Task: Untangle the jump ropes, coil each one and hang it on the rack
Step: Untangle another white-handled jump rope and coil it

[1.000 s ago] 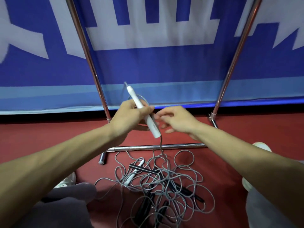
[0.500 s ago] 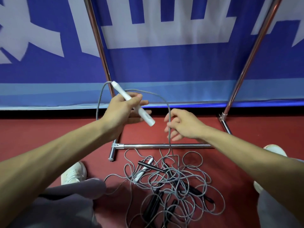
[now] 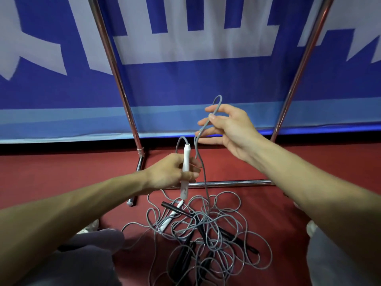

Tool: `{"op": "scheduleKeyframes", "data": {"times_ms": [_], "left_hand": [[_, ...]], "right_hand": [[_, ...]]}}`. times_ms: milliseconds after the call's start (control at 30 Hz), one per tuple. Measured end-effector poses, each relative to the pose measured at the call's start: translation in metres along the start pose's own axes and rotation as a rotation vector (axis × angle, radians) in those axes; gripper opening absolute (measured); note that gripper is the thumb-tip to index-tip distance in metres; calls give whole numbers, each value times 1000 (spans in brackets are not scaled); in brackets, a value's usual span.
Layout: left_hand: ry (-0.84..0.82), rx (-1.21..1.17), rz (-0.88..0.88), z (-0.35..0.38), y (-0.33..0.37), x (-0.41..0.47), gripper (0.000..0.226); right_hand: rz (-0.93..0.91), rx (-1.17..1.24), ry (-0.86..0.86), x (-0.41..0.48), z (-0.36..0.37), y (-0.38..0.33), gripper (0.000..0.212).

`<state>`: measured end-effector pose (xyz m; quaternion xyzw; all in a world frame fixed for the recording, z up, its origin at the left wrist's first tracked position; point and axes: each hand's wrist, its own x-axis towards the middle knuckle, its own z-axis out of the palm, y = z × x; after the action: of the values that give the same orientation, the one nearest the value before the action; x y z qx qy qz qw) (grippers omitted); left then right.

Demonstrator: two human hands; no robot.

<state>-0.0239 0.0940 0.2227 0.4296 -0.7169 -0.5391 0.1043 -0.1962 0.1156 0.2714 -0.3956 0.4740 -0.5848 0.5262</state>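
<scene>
Head view, left hand gripping white handle, right hand pinching grey rope loop, tangled ropes below

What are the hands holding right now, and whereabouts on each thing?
The left hand grips a white handle around its middle; the right hand pinches a raised loop of grey cord.

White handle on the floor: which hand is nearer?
Left. The left hand, gripping another white handle, is just above the floor handle; the right hand is higher, pinching grey cord.
</scene>
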Motion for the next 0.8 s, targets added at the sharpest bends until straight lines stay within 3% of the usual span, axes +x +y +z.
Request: {"op": "scheduleKeyframes", "data": {"times_ms": [100, 200, 267, 333, 533, 700, 800], "left_hand": [[-7, 20, 47, 7, 0, 6, 25], [66, 199, 129, 8, -1, 8, 6], [110, 372, 201, 8, 1, 7, 7], [160, 378, 244, 8, 7, 4, 7], [285, -103, 201, -8, 31, -10, 7], [449, -418, 215, -28, 47, -20, 5], [484, -553, 221, -39, 50, -25, 4]], "right_hand": [[-8, 77, -42, -1, -1, -1, 11], [-13, 114, -9, 1, -1, -1, 9], [-30, 71, 49, 2, -3, 1, 9], [-58, -46, 87, 3, -3, 3, 8], [28, -381, 35, 5, -4, 22, 13], [23, -720, -166, 4, 0, 44, 37], [-4, -920, -367, 2, 7, 52, 30]]}}
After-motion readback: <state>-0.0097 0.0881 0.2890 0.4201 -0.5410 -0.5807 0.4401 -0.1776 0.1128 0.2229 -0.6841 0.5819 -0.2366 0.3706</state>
